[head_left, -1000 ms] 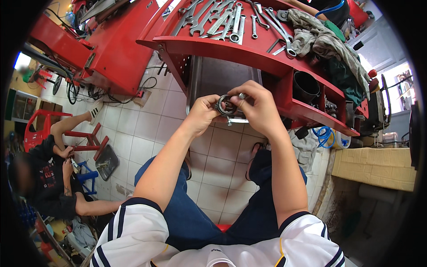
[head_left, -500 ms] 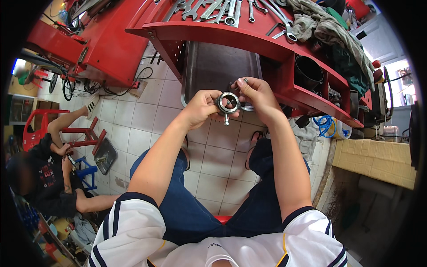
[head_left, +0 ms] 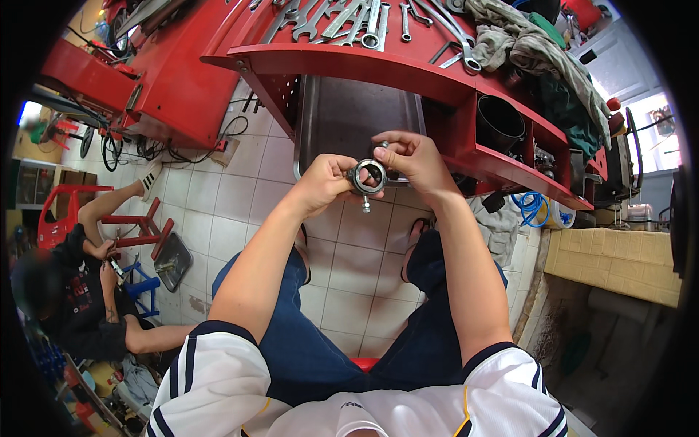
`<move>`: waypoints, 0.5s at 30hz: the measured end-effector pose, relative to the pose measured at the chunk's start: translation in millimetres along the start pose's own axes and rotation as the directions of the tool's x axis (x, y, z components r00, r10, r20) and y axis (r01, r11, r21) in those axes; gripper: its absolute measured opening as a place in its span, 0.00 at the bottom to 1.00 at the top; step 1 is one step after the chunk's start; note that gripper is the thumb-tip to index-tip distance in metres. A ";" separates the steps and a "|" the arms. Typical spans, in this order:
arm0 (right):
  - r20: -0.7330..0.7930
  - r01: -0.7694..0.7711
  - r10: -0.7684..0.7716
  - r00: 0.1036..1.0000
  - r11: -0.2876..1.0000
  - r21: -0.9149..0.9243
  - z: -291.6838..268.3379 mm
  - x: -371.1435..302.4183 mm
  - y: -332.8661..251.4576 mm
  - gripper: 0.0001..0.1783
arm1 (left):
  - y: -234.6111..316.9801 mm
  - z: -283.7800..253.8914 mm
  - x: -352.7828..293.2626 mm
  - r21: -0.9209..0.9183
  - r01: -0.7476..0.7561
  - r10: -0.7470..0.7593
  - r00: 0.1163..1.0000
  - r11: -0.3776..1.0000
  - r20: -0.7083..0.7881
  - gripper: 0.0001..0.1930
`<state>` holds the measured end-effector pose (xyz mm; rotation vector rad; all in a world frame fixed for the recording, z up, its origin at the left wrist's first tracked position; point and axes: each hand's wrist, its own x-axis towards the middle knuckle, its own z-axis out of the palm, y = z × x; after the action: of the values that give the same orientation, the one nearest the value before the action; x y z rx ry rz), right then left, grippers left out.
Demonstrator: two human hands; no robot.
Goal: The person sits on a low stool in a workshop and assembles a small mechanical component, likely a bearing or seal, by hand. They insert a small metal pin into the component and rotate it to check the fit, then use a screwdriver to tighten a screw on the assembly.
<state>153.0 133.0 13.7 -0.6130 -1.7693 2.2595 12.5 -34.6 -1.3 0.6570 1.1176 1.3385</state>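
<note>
My left hand (head_left: 322, 185) is closed around the left side of a round metal collar (head_left: 368, 192), a thick ring with an open middle. From the collar's near side a bolt (head_left: 366, 205) sticks out toward me. At the far right of the ring, my right hand (head_left: 421, 164) pinches a small metal bolt (head_left: 382, 146) between thumb and fingers. Whether its tip touches the collar is hidden by the fingers. Both hands are over the tiled floor, just in front of a dark metal tray (head_left: 349, 109).
A red workbench (head_left: 349, 60) runs across the far side, with several wrenches (head_left: 371, 25) and rags (head_left: 531, 44) on top. A black round container (head_left: 501, 116) sits in its shelf. At left a person (head_left: 69, 291) sits by a red chair (head_left: 54, 211). A cardboard box (head_left: 611, 262) stands right.
My right hand has shifted slightly left and nearer, its fingers now bent over the small bolt. The collar has moved a little left and nearer in my left hand.
</note>
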 end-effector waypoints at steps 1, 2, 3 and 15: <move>-0.011 0.008 -0.008 1.000 1.000 -0.009 2.8 -0.8 -3.0 0.23 | -1.9 -1.3 0.3 -0.006 0.001 -0.001 1.000 1.000 -0.009 0.17; -0.022 0.015 -0.015 1.000 1.000 -0.019 5.1 -1.3 -4.1 0.23 | -5.0 -3.6 1.1 -0.012 0.001 -0.002 1.000 1.000 -0.017 0.17; -0.034 0.012 -0.013 0.999 1.000 -0.020 6.9 -1.8 -2.5 0.22 | -7.0 -4.8 0.8 -0.018 0.002 -0.002 1.000 1.000 -0.027 0.17; -0.080 -0.067 0.064 0.995 0.997 -0.028 9.9 -1.5 0.9 0.18 | 0.3 3.1 1.5 -0.034 0.043 -0.046 0.996 0.998 -0.074 0.06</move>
<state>150.0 123.5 15.0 -0.7659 -1.7741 2.2214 14.9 -32.4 -0.2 0.5593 1.1615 1.3494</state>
